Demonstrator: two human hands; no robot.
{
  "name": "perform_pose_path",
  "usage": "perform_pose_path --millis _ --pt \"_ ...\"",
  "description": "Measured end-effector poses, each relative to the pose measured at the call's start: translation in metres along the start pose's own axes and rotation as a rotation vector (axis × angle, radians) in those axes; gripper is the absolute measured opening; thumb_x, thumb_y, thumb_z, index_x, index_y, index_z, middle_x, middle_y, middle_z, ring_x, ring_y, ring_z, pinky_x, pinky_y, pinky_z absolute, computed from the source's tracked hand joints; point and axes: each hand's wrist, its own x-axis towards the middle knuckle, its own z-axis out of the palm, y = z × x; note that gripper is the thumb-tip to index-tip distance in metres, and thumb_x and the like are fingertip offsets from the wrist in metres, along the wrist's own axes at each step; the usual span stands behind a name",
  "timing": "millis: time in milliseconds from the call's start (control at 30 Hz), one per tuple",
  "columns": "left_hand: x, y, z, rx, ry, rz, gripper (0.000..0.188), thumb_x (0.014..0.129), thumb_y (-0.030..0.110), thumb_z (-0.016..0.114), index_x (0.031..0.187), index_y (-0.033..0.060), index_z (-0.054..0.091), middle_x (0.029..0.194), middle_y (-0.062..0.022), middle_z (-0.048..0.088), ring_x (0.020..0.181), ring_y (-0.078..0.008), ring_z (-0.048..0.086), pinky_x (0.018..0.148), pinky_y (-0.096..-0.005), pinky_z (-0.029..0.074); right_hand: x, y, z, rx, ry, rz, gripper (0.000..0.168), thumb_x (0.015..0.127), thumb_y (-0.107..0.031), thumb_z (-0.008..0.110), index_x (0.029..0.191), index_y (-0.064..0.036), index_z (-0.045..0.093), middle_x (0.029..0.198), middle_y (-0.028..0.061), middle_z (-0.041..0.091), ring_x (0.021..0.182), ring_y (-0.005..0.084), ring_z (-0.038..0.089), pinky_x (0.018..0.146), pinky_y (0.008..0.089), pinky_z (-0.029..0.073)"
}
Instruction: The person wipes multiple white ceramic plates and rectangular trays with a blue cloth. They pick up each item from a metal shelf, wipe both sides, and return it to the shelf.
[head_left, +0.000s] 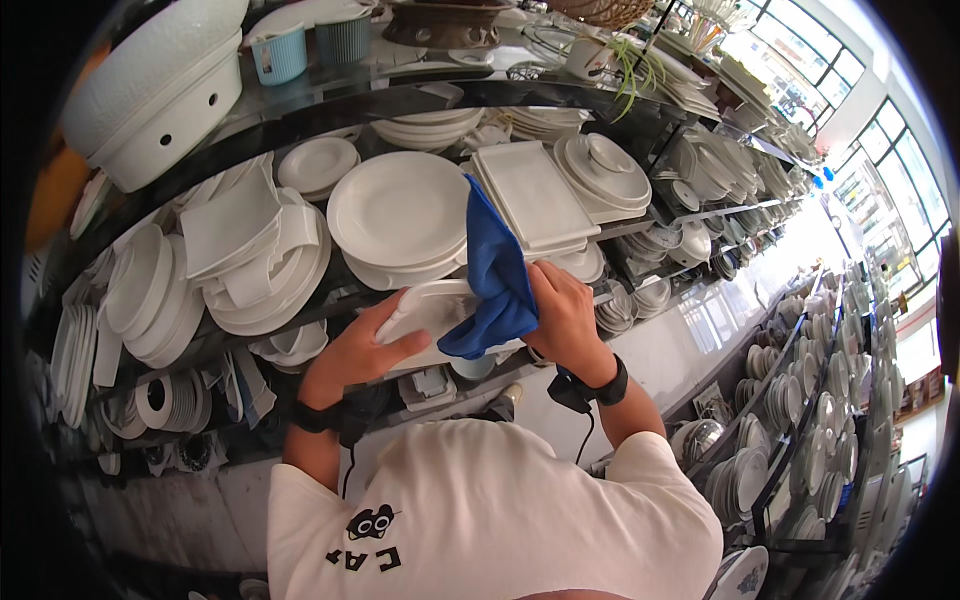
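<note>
My left hand (372, 337) grips the left end of a white ceramic dish (429, 309) with a raised rim, its thumb lying over the inside. A blue cloth (495, 262) hangs in my right hand (561, 311), bunched at the fingers, with one corner sticking up. The cloth covers the right part of the dish, so I cannot tell whether my right hand also touches the dish. Just beyond the dish, a large round white plate (399, 208) tops a stack on the shelf. Right of it lies a pile of rectangular white plates (534, 193).
Stacked square dishes (231, 221) and tilted oval plates (139, 281) fill the shelf's left side. Above stand a large white basin (161, 112), a light blue ribbed cup (279, 56) and a green plant (626, 71). An aisle floor (686, 322) runs right, beside another rack of plates (784, 401).
</note>
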Motion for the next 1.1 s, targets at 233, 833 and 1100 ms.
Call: perform_pose_path --millis 233,833,1100 --pt "0.009 0.009 0.026 0.139 0.197 0.179 0.043 0.1 0.033 0.054 0.129 0.0011 0.052 0.095 -0.0107 0.067 0.088 -0.0141 0.06 0.083 -0.0293 0.046 0.0 0.017 -0.003 -0.033 0.048 -0.066 0.067 0.063 -0.009 0.074 0.126 -0.003 0.053 0.105 0.012 0.059 0.094 0.0309 0.06 0.082 0.0389 0.048" --pt "0.008 -0.001 0.073 -0.308 0.535 0.239 0.06 0.098 0.044 0.053 0.136 -0.0024 0.046 0.122 -0.0117 0.059 0.111 -0.0176 0.053 0.097 -0.0311 0.04 -0.019 0.05 0.069 0.111 0.378 0.407 0.064 0.07 -0.007 0.067 0.125 0.011 0.039 0.109 0.0273 0.05 0.103 0.0471 0.05 0.09 0.0478 0.042" --pt "0.023 -0.024 0.07 -0.436 0.678 0.251 0.056 0.101 0.039 0.05 0.137 -0.0033 0.045 0.122 -0.0107 0.059 0.111 -0.017 0.055 0.097 -0.0308 0.041 -0.011 -0.033 0.064 0.503 -0.013 0.117 0.058 0.066 -0.008 0.066 0.118 0.003 0.043 0.1 0.0251 0.054 0.095 0.0435 0.052 0.083 0.0477 0.044"
